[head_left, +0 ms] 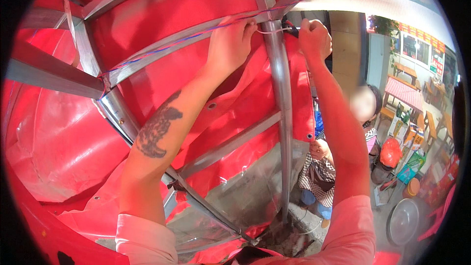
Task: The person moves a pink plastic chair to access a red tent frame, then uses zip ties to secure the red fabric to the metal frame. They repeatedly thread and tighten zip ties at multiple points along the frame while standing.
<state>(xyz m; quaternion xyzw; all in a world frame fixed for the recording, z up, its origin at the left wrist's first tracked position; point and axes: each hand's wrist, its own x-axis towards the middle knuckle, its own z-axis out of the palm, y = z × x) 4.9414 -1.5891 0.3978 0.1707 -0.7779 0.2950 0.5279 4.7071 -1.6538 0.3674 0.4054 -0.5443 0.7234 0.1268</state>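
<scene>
Both my arms reach up to a metal frame. My left hand (230, 44) is closed in a pinch at the horizontal bar, beside the upright metal pole (279, 78). From its fingertips a thin white strip (273, 32), like a cord or cable tie, runs across the pole's front. On the pole's other side my right hand (315, 40) is closed beside a small dark bundle (292, 28), perhaps wire; what its fingers hold is hidden. Twisted red and blue wires (171, 45) run along the curved bar (162, 51) and pass behind my left hand.
Red tarpaulin (196, 0) with eyelets covers the frame's left and top. A person (321, 176) stands below my right arm, one hand by the tarpaulin's edge. Farther right are wooden tables (402, 91), boxes (398, 130), a red bag (390, 152) and a round translucent basin (403, 222).
</scene>
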